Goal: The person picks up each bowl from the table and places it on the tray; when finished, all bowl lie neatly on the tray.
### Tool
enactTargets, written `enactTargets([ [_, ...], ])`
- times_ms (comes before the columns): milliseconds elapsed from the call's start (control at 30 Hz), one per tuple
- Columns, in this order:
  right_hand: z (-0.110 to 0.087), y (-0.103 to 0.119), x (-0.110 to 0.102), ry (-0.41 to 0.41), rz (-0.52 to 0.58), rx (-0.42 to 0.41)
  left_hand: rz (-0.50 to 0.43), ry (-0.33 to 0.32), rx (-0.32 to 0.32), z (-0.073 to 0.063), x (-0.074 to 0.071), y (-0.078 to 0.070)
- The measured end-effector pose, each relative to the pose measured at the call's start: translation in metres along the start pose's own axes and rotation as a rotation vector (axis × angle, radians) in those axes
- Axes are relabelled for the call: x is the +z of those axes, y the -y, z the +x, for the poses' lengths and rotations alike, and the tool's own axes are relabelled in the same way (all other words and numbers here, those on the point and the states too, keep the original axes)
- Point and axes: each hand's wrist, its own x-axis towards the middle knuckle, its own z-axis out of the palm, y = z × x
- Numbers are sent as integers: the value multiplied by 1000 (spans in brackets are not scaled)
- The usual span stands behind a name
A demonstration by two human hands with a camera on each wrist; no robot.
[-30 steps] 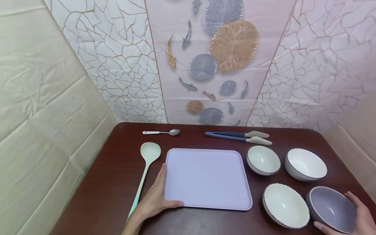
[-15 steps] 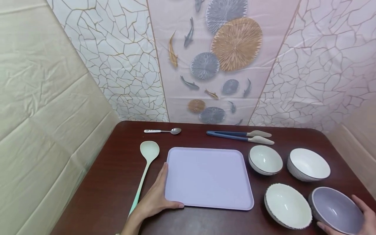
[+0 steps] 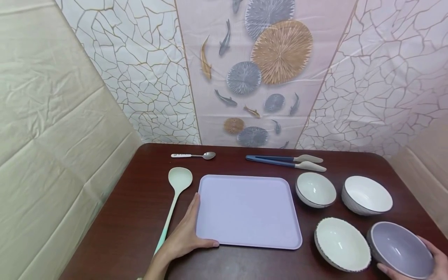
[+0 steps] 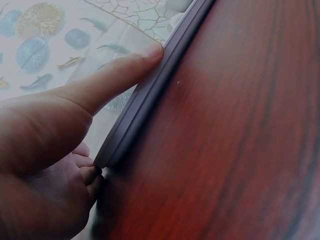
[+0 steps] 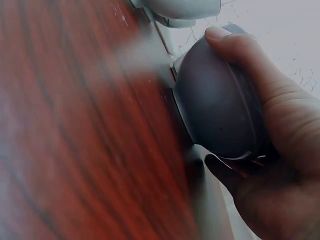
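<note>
At the middle of the table lies a pale lilac rectangular tray. My left hand rests at its near left corner, fingers straight along the left edge and thumb against the front edge; the left wrist view shows the thumb on the tray's rim. At the lower right of the head view, my right hand holds a greyish-purple bowl by its outer right side. In the right wrist view the thumb presses its wall, with the other fingers partly hidden behind it. The bowl stands upright on the table.
A white rough-rimmed bowl sits beside the purple one. Behind them stand a small pale bowl and a white bowl. Blue-handled tongs and a teaspoon lie at the back. A pale green ladle lies left of the tray.
The whole head view has shifted slightly. Both hands keep the same places on the tray and the purple bowl.
</note>
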Motion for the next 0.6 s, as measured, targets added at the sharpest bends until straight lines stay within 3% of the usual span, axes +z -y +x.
enactTargets([
  [100,-3,1,2,-34,13,35,-2,0,-1,0,0,0],
  [333,-15,29,-3,-202,267,-21,10,4,8,-1,1,1],
  [533,-20,40,-10,-160,198,30,2,8,5,-2,1,2],
  [600,-24,40,-10,-208,242,-25,-1,14,8,-2,1,2],
])
